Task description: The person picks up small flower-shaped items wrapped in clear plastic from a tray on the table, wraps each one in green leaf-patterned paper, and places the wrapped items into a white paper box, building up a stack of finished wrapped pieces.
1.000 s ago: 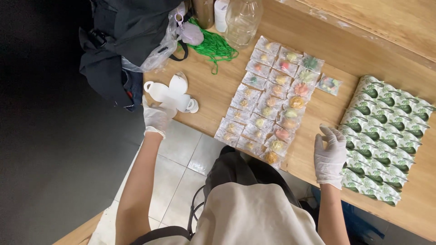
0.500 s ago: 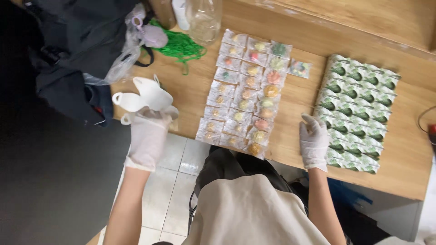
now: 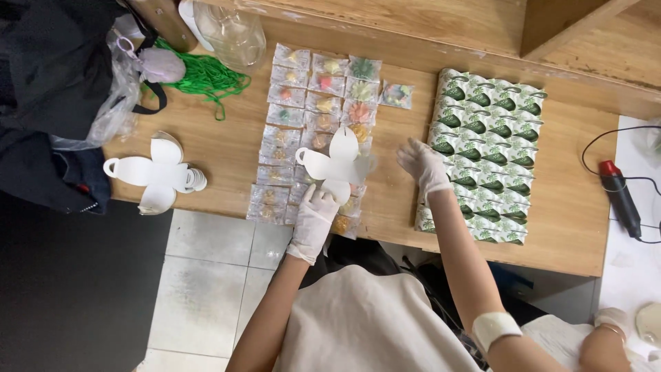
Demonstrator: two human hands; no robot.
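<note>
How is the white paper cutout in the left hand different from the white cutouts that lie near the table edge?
The held cutout is a single sheet, lifted by the left hand above the rows of small clear packets. The cutouts near the edge look like a small stack, lie flat on the bare wooden table, and no hand touches them. Both are white, with the same rounded lobed shape.

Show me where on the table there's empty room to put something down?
Bare wood shows between the white cutouts and the small clear packets, and right of the leaf-print sheets toward the table edge. The packet rows are crowded, with the left hand holding a cutout over them.
</note>
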